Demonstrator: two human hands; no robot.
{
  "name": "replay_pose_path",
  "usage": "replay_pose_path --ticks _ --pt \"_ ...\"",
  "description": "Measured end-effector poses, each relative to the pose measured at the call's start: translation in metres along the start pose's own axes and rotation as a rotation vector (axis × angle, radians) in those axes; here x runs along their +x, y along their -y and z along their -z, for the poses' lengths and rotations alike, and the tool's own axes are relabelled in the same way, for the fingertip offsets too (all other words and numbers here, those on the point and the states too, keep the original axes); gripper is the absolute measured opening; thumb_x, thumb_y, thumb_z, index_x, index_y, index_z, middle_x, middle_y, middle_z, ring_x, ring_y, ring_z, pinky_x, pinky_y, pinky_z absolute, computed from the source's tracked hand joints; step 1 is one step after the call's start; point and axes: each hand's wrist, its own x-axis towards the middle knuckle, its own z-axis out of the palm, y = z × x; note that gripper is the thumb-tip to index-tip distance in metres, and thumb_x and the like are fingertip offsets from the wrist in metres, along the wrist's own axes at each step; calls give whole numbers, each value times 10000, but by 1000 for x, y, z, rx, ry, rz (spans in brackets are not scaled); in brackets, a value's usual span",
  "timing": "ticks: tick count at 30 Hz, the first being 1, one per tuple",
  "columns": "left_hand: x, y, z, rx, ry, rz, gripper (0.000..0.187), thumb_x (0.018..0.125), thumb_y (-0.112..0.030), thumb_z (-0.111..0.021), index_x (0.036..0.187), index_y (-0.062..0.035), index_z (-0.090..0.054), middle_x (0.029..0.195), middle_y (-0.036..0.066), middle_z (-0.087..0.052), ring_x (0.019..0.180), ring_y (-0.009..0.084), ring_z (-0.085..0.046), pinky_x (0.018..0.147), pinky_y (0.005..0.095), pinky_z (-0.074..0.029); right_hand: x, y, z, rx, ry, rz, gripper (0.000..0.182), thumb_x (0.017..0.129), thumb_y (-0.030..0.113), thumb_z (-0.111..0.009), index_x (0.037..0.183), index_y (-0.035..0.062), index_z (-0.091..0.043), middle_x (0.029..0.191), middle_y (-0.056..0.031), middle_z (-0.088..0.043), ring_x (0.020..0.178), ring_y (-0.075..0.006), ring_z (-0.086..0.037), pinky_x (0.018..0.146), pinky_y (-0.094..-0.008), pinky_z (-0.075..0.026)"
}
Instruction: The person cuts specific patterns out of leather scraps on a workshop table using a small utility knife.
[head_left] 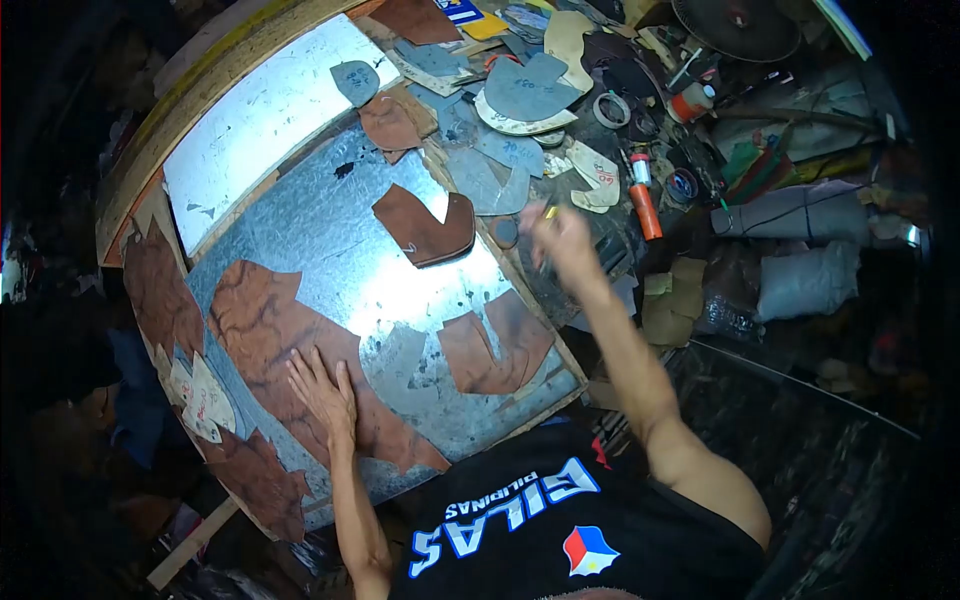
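Note:
My left hand (322, 392) lies flat, fingers spread, on a large brown leather piece (270, 330) with dark streaks. A grey pattern piece (400, 368) rests beside it, touching the leather's right edge. Further right is another brown leather cutout (490, 350) with a slit. My right hand (562, 245) is raised near the board's right edge, blurred, its fingers closed around something small with a yellow spot that I cannot make out. Left of it, a stack of dark brown cut leather pieces (425, 230) sits on the metal-topped board (330, 220).
Grey and cream patterns (530, 90) pile up at the back. A tape roll (611, 110), an orange tube (645, 212) and an orange bottle (690, 102) lie at the right. A white panel (270, 120) borders the board. Leather scraps (165, 290) line the left edge.

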Motion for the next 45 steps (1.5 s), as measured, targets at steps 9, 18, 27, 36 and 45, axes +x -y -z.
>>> replay_pose_path --ticks 9,18,27,36,45 --pt "2 -5 5 39 73 34 566 997 -390 -486 1443 -48 -420 1570 199 -245 1457 385 -192 1174 531 -153 217 7 93 195 -421 -394 289 853 303 -740 892 48 -612 631 -11 -480 452 -118 -460 377 -282 -414" --pt "2 -1 2 18 54 22 568 966 -362 -540 1427 -46 -435 1556 215 -261 1444 413 -210 1164 546 -168 260 2 105 37 -312 -413 242 801 203 -775 827 65 -578 616 -12 -499 438 -110 -460 359 -277 -419" --pt "2 -4 3 33 18 -10 556 998 -383 -492 1449 -68 -412 1565 187 -259 1446 400 -214 1163 541 -183 278 85 161 170 -222 30 127 840 75 -704 892 -16 -633 691 -73 -594 517 -142 -559 456 -291 -515" --pt "2 -2 2 37 39 9 549 981 -360 -517 1423 -42 -440 1557 207 -265 1447 406 -207 1167 541 -165 355 71 231 400 -125 60 184 862 100 -690 934 -17 -568 697 -105 -586 591 -193 -605 489 -291 -519" --pt "3 -2 2 56 49 4 557 1000 -395 -469 1436 -51 -425 1569 181 -259 1447 394 -213 1170 526 -175 304 24 172 113 -129 -186 170 843 110 -716 903 15 -588 673 -63 -593 548 -156 -599 415 -271 -471"
